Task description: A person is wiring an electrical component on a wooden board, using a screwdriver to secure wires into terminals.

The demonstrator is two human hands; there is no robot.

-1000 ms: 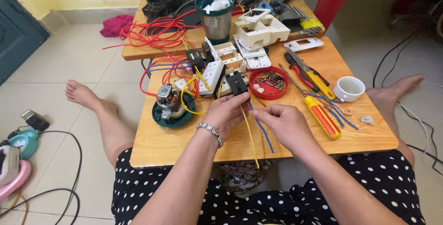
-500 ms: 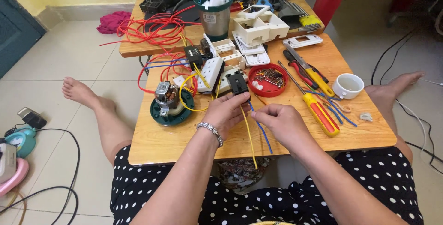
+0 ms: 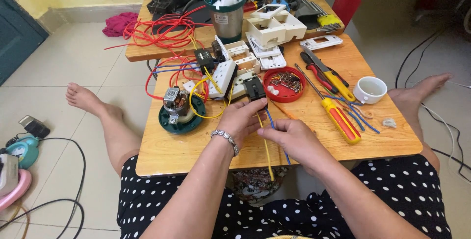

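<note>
My left hand [image 3: 244, 117] grips a small black electrical part [image 3: 255, 88] near the middle of the low wooden table [image 3: 196, 146]; a bead bracelet circles that wrist. My right hand [image 3: 290, 136] pinches a yellow wire [image 3: 268, 153] and a blue wire [image 3: 271, 118] that run down from the black part toward the table's front edge. The two hands almost touch. A small motor on a dark green round base [image 3: 179, 109] stands left of my left hand.
A red lid of screws [image 3: 284, 83], a red-and-yellow screwdriver [image 3: 338, 120], pliers [image 3: 326, 73], a white cup [image 3: 370, 89], white switch and socket parts [image 3: 230, 70], a steel tumbler [image 3: 228, 16] and red wire coils [image 3: 157, 30] crowd the two tables. Bare feet flank the table.
The hands stay on the black part and wires with only small finger movement. The view has shifted slightly.
</note>
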